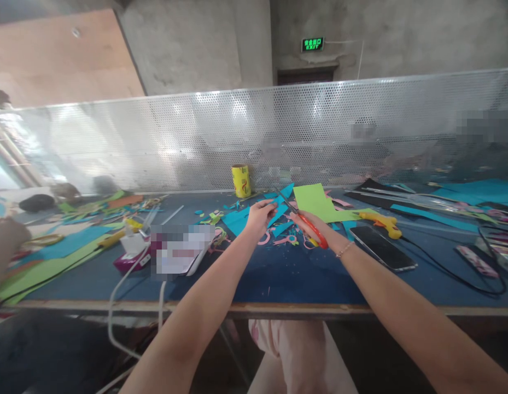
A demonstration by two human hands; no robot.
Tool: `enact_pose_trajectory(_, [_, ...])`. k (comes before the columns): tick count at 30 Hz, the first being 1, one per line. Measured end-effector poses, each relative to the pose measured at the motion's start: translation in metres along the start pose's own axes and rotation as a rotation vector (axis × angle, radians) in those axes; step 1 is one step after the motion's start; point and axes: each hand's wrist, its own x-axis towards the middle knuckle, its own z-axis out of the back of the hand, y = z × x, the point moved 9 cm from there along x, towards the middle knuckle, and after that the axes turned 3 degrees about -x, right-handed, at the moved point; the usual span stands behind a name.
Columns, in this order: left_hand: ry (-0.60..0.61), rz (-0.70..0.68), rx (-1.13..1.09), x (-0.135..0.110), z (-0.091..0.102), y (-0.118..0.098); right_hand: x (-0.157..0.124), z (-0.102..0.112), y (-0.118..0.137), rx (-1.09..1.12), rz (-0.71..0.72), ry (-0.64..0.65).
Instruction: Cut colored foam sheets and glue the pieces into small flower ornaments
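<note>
My left hand (262,215) is closed in a pinch at a piece of blue paper (282,198); the exact grip is too small to see clearly. Just to its right, my right hand (308,225) is wrapped round a pair of scissors with red handles (321,236). The grey blades point up and left, beside the blue paper and close to my left fingertips. Blue sheet paper (237,220) lies under and behind the left hand. Pink and blue paper scraps (290,239) are scattered below both hands. A light green sheet (317,201) lies behind the right hand.
A yellow can-like roll (241,181) stands by the perforated metal screen (188,142). At right are a yellow glue gun (383,223) with a black cord and a dark phone (383,249). A phone or tablet (184,254) and purple box (130,261) stand left, near a person's arm (3,249).
</note>
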Motion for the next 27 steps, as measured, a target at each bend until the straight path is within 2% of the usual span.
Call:
enact_pose_trajectory(3, [0.004,-0.005,0.008,0.000,0.000,-0.001,0.002,-0.007,-0.010,0.047,-0.066,0.067])
enact_pose_trajectory(6, [0.000,0.000,0.032,0.000,0.000,0.000,0.004,-0.009,-0.015,0.075,-0.103,0.080])
enact_pose_trajectory(13, [0.025,-0.004,0.049,-0.002,-0.004,0.001,0.000,-0.005,-0.007,0.073,-0.083,0.070])
enact_pose_trajectory(21, [0.011,-0.008,0.064,0.001,-0.001,0.002,0.001,0.011,0.000,-0.052,-0.035,-0.057])
enact_pose_trajectory(24, [0.000,-0.030,0.061,0.002,0.002,0.000,0.005,0.022,-0.007,-0.116,-0.058,-0.143])
enact_pose_trajectory(27, [-0.005,-0.030,0.061,0.003,0.004,0.001,0.008,0.034,-0.023,-0.281,-0.134,-0.203])
